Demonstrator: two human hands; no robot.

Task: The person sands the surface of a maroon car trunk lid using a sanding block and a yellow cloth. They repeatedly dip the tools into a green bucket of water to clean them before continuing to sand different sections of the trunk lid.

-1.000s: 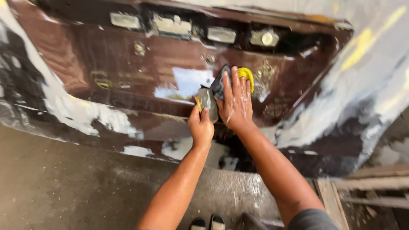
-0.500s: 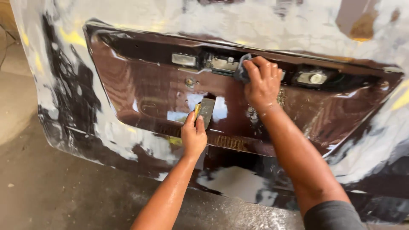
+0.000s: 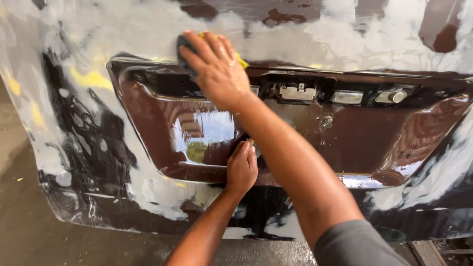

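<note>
Wet grey concrete (image 3: pixel 34 231) is running along the bottom of the view, and above it a dark maroon car rear panel (image 3: pixel 384 143) is filling the frame, streaked with white soap foam (image 3: pixel 315 39) and a few yellow smears.

Compared with half a second ago, the right hand (image 3: pixel 217 69) is sitting further to the left: it was pressing near the small fittings at the top of the number-plate recess (image 3: pixel 207 148), and it is now lying flat over the upper left corner of that recess, right on its rim. Its fingers are spread and pressed open over a dark sponge with a yellow backing (image 3: pixel 187 54), which is peeking out at the fingertips and beside the knuckles; the sponge is touching the panel, pinned under the palm rather than gripped.

The left hand (image 3: pixel 241 170) is resting low in the recess, near its bottom edge, much where it was. It is curled closed, but whether it is holding anything cannot be told from this angle, since the right forearm is crossing just above it.

Judging by the shift, the scrubbing is moving along the top edge toward the left corner, while the plate lamps (image 3: pixel 347 97) and latch (image 3: pixel 297 92) on the right are sitting uncovered.
</note>
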